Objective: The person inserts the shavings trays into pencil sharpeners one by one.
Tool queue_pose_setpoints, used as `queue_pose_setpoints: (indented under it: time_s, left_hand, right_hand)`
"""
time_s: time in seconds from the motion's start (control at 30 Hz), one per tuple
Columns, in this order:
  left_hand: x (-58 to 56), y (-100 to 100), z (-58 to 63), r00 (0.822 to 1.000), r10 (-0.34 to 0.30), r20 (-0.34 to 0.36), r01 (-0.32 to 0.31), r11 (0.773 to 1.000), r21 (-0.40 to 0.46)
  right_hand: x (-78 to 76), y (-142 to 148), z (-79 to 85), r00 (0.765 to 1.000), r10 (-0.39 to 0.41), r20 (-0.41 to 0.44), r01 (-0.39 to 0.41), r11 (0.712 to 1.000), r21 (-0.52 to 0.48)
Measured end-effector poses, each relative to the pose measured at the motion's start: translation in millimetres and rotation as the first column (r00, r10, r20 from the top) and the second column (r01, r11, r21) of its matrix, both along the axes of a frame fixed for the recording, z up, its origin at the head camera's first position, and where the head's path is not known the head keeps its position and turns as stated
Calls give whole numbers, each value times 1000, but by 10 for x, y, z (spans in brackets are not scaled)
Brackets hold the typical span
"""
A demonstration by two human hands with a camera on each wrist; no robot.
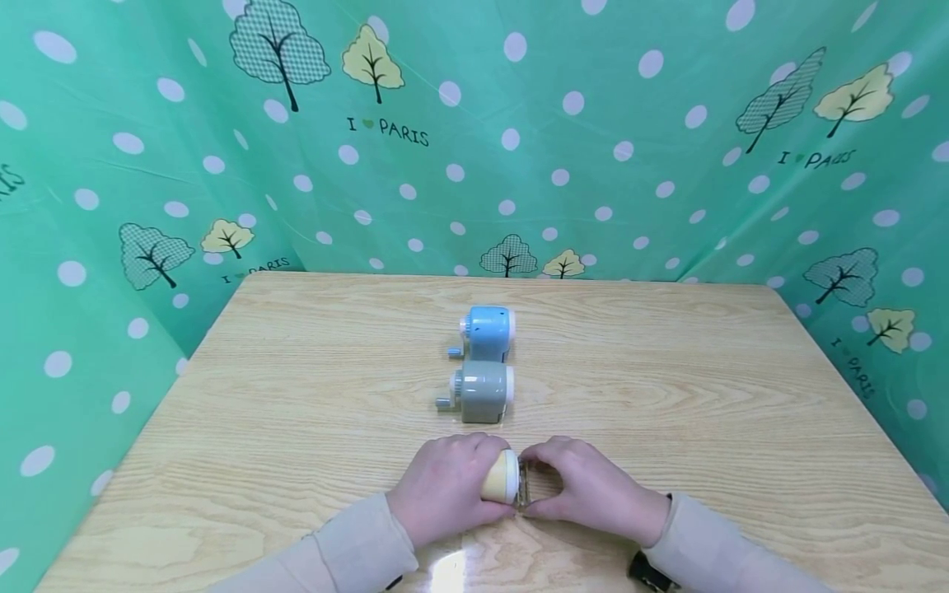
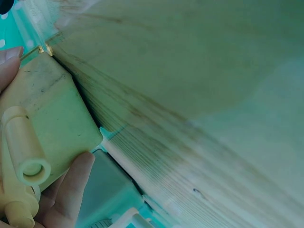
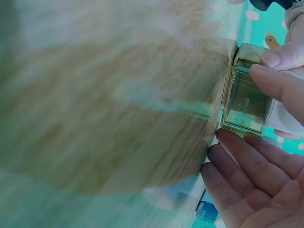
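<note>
My left hand [image 1: 448, 486] grips a pale yellow crank pencil sharpener [image 1: 502, 478] lying on its side at the table's front middle. Its crank [image 2: 26, 147] faces the left wrist camera. With thumb and fingertips, my right hand [image 1: 589, 486] holds a clear, yellowish shavings drawer [image 3: 244, 104] by its edges, right against the white end of the sharpener. Whether the drawer sits inside the body is hard to tell. Just beyond the hands stands a grey sharpener [image 1: 483, 394], and behind that a blue one [image 1: 489, 329], both with cranks to the left.
The wood-grain table [image 1: 296, 387] extends to both sides of the sharpeners. A green dotted curtain [image 1: 460, 132] hangs behind it and at its sides. Near the right sleeve a small black object [image 1: 651, 572] shows at the front.
</note>
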State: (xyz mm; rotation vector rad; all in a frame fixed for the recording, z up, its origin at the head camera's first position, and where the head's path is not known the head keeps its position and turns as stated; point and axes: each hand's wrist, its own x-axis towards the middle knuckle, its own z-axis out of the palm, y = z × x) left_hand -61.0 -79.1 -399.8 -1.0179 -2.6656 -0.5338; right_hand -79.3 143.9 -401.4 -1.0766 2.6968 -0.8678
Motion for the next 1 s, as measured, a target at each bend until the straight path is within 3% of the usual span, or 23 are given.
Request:
queue_pose_setpoints:
  time_s: [1.0]
  left_hand:
    - [1,3,-8,1000,4,-28,-4,1000,14]
  right_hand:
    - [-17,-48,13,1000,13,10,-13,1000,-5]
